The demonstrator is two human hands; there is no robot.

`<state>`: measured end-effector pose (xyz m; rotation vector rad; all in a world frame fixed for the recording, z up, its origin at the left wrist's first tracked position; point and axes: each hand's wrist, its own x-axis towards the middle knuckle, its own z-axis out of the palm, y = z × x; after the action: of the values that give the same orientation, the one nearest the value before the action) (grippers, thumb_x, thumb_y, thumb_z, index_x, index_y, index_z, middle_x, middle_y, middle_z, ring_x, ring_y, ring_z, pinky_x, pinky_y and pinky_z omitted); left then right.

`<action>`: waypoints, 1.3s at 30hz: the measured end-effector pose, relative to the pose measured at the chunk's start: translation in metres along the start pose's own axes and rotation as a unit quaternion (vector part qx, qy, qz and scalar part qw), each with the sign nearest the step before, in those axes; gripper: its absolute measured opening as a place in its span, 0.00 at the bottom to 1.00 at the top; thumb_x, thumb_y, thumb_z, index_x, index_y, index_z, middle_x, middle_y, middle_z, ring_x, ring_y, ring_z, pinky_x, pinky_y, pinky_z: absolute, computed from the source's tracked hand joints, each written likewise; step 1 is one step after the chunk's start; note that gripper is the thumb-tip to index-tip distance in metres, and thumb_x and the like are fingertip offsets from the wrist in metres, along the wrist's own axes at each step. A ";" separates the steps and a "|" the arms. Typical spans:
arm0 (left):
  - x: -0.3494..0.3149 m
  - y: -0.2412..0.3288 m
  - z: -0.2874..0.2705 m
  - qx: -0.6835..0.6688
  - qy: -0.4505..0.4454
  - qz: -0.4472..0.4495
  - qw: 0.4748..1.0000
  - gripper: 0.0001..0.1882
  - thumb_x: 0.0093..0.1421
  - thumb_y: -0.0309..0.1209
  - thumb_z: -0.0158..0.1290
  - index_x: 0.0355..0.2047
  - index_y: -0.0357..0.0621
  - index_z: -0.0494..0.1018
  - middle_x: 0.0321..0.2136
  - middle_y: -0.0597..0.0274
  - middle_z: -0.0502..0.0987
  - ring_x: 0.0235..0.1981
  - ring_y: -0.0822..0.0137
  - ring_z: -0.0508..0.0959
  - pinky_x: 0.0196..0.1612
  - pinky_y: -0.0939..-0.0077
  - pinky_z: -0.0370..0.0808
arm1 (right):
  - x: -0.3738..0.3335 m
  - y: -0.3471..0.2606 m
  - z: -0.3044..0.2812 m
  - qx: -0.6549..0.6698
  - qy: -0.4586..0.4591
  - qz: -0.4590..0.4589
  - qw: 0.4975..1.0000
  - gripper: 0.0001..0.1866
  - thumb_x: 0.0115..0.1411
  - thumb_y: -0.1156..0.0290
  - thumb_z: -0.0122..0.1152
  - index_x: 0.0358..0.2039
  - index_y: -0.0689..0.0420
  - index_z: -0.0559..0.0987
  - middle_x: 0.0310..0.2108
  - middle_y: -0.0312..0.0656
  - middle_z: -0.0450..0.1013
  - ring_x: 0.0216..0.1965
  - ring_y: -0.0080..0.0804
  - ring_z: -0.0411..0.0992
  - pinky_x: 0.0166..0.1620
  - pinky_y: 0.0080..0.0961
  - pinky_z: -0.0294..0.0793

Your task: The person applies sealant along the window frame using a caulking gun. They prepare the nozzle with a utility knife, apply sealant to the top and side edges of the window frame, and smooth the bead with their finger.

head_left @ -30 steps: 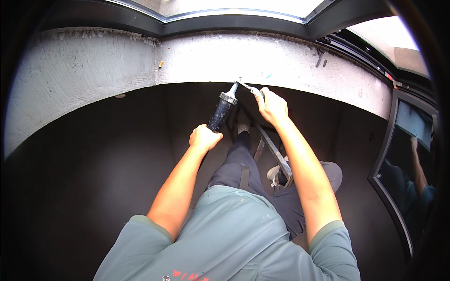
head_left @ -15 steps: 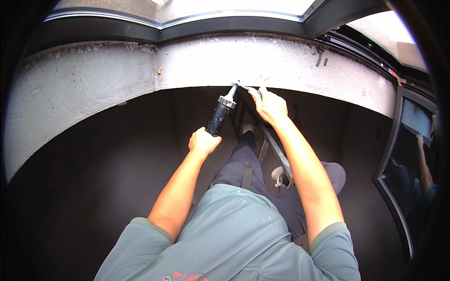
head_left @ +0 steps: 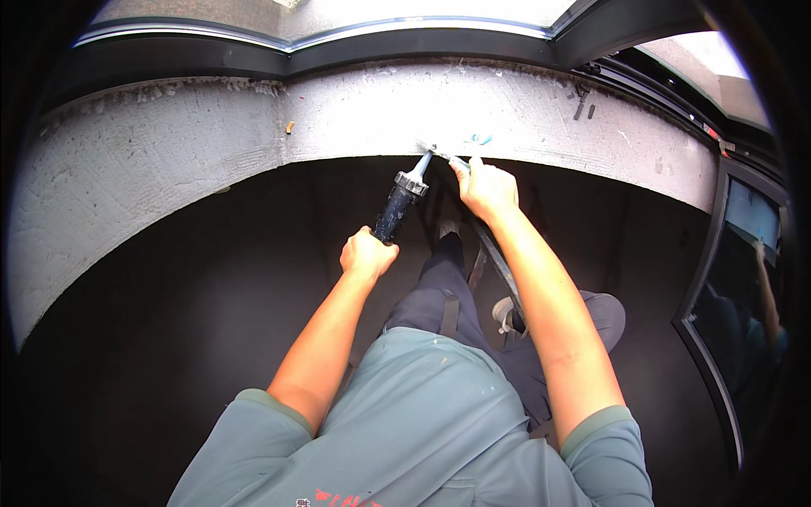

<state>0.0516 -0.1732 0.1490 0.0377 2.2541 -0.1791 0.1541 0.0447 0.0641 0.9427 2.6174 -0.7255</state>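
Note:
A black caulking gun (head_left: 393, 213) points up and away from me, its pale nozzle (head_left: 422, 164) reaching the front edge of the ledge. My left hand (head_left: 367, 253) is closed round the lower end of its barrel. From the right, my right hand (head_left: 490, 191) grips a slim tool with a thin metal end (head_left: 445, 155); its exact kind is too small to tell. That metal end meets the nozzle tip, where a small dark blob shows. Most of the slim tool's handle is hidden in my fingers.
The pale, rough ledge (head_left: 211, 127) curves across in front, below a dark window frame (head_left: 405, 44). A small yellow bit (head_left: 290, 128), a blue scrap (head_left: 481, 139) and dark strips (head_left: 580, 106) lie on it. A glass panel (head_left: 743, 296) stands at right; a metal frame (head_left: 500, 264) is by my legs.
The nozzle tip and the slim tool have shifted very slightly to the right together. Both hands keep their grips and nearly the same places.

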 end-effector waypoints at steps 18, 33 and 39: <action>0.006 -0.001 0.006 -0.007 0.001 0.002 1.000 0.22 0.49 0.39 0.63 0.43 0.43 0.77 0.40 0.49 0.84 0.46 0.49 0.84 0.51 0.58 0.81 | 0.011 -0.011 -0.005 0.011 0.004 -0.002 1.000 0.30 0.72 0.42 0.44 0.47 0.60 0.77 0.32 0.53 0.81 0.35 0.51 0.82 0.41 0.47 0.80; 0.020 -0.006 -0.022 0.032 -0.033 0.011 0.999 0.25 0.44 0.41 0.65 0.44 0.45 0.81 0.42 0.52 0.85 0.46 0.53 0.84 0.51 0.61 0.81 | -0.008 0.001 0.001 0.003 0.018 0.017 1.000 0.29 0.73 0.42 0.43 0.35 0.57 0.76 0.24 0.52 0.79 0.28 0.54 0.81 0.34 0.50 0.80; 0.025 -0.008 -0.028 0.052 -0.041 0.024 0.998 0.27 0.44 0.42 0.65 0.45 0.46 0.81 0.42 0.52 0.85 0.47 0.54 0.84 0.52 0.63 0.81 | -0.020 0.005 0.007 0.004 0.018 0.043 0.999 0.27 0.73 0.43 0.44 0.35 0.56 0.76 0.23 0.53 0.79 0.29 0.56 0.81 0.35 0.51 0.80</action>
<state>0.0133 -0.1782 0.1481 0.1372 2.1591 -0.2678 0.1734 0.0340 0.0642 1.0748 2.5881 -0.7053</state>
